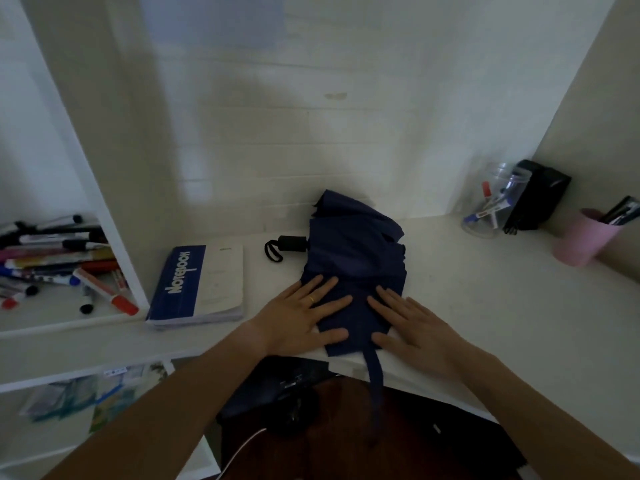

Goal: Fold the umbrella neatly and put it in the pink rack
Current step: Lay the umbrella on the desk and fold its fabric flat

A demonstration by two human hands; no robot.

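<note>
Home study nook or small office desk: white built-in desk top [485, 289] set against a white brick-pattern wall [277, 133]. Left, white shelf unit [104, 202] holding a loose pile of coloured marker pens [59, 261]. Blue-and-white softcover book printed "NOTEBOOK" [199, 284] lies on the desk. Far right, clear plastic jar of pens [491, 206] and a pink plastic cup [585, 237] with dark pens.
</note>
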